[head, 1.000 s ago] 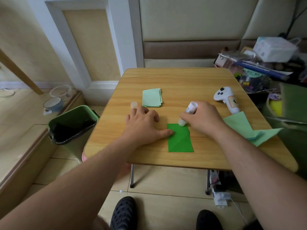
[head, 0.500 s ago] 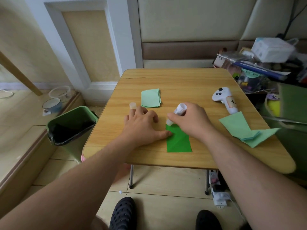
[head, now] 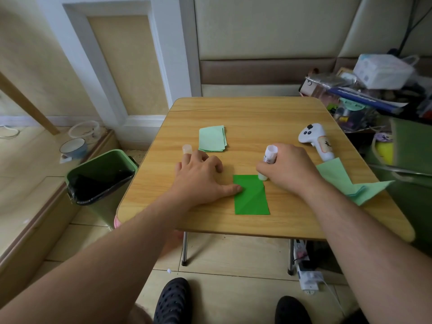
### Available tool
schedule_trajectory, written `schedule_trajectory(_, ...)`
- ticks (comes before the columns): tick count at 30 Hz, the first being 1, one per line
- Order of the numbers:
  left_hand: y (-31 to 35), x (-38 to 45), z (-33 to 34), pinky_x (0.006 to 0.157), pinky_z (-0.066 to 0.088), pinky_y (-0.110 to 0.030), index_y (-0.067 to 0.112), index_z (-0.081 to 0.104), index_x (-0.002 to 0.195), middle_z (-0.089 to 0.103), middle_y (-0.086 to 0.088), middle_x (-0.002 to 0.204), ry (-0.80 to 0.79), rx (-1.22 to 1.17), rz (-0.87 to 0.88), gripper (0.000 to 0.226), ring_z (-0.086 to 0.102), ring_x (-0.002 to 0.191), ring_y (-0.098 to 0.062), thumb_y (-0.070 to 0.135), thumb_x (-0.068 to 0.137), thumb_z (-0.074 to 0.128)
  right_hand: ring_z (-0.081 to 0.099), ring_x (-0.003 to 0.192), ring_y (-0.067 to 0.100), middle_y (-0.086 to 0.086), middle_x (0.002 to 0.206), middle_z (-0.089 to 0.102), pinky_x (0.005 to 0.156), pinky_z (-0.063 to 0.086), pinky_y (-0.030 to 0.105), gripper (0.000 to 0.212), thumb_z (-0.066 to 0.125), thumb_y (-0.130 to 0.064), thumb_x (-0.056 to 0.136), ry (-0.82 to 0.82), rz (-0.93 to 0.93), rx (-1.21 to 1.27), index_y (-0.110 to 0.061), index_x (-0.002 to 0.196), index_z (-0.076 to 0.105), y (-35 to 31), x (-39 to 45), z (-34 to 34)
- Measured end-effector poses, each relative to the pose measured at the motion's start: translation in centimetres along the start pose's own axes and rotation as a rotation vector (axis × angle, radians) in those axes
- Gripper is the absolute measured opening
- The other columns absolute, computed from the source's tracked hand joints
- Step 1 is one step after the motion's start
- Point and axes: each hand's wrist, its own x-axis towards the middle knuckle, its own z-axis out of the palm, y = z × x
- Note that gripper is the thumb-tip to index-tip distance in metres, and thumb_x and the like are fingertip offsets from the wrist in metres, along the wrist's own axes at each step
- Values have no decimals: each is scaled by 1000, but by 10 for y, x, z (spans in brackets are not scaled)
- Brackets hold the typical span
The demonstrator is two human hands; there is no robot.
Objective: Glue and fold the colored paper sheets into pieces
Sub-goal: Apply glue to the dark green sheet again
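1. The dark green paper (head: 251, 195) lies flat on the wooden table (head: 257, 118), near the front edge, between the two hands, with a faint diagonal crease across it
2. The glue stick (head: 268, 160) now touches the far right corner of this paper; half a second ago its tip was at the far left corner, so the stick has crossed the whole top edge
3. The right hand (head: 289, 169) holds the glue stick with the fingers curled around its body, the tip pointing down
4. The left hand (head: 201, 178) has stayed in its place: it rests on the table with fingers loosely bent, and the thumb presses the left edge of the paper so it does not slide
5. I judge that the far edge has its glue now, so folding can come next
6. Further out, the cap (head: 187, 148) stands just beyond the left fingers, a stack of light green sheets (head: 212, 139) lies behind, more light green paper (head: 346, 181) is at the right, and a white controller (head: 315, 141) near it
7. A green bin (head: 100, 174) stands on the floor to the left
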Motion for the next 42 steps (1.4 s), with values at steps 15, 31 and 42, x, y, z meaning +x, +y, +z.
schedule_trajectory(15, -1, -2, 2, 108, 27, -44, 43, 54, 111, 40, 4, 136, 17, -11, 2, 71, 33, 133, -26, 93, 61, 62, 60, 70, 11, -7, 75, 67, 56, 41, 25, 23, 75, -41, 89, -65, -12, 167, -22, 81, 66, -18, -3, 24)
schedule_trajectory(31, -6, -4, -6, 112, 25, -48, 50, 48, 114, 35, 6, 142, -87, 10, 22, 75, 29, 138, -26, 98, 57, 59, 62, 74, 15, -3, 73, 68, 61, 44, 27, 21, 71, -34, 87, 39, -13, 178, -19, 76, 63, -10, 0, 10)
schedule_trajectory(42, -12, -7, -3, 111, 26, -48, 49, 47, 116, 35, 7, 142, -49, 2, 56, 77, 32, 137, -26, 97, 57, 61, 60, 75, 16, -4, 78, 67, 57, 41, 30, 36, 67, -53, 94, -17, -69, 90, -20, 83, 60, -23, -1, 34)
